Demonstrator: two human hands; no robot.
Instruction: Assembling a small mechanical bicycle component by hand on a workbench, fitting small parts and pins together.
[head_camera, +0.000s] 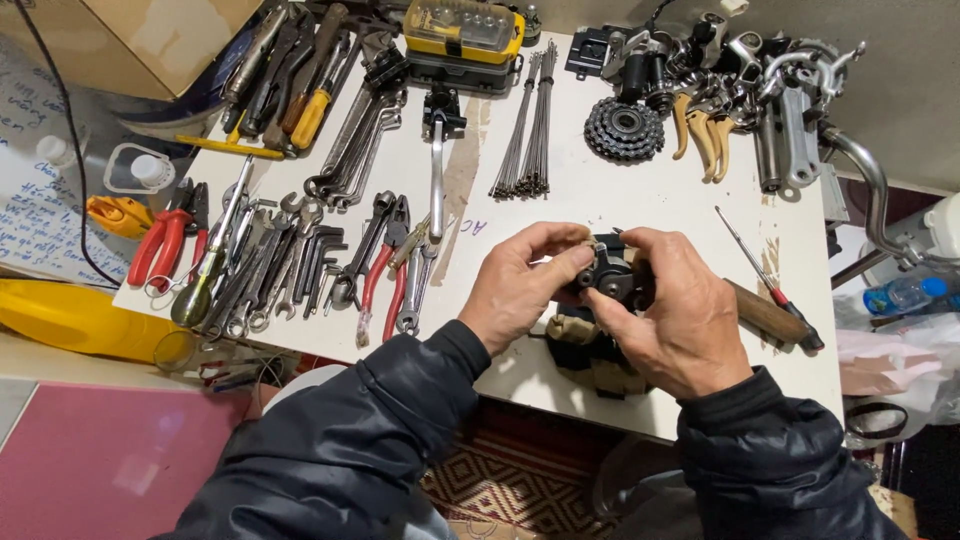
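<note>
Black derailleur part (612, 275) sits pinched between your left hand (520, 285) and right hand (680, 320), above the table (640, 190) edge; loosened fingers could probably drop it floorward.

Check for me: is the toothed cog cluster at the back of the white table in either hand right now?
No: the cog cluster lies on the table, apart from both hands, which hold a small black part.

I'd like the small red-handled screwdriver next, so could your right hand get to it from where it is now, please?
Probably yes. The red-handled screwdriver lies in the open on the white table, just right of the right hand, with nothing lying over it. But both hands grip the black part, so the right must let go first.
</note>
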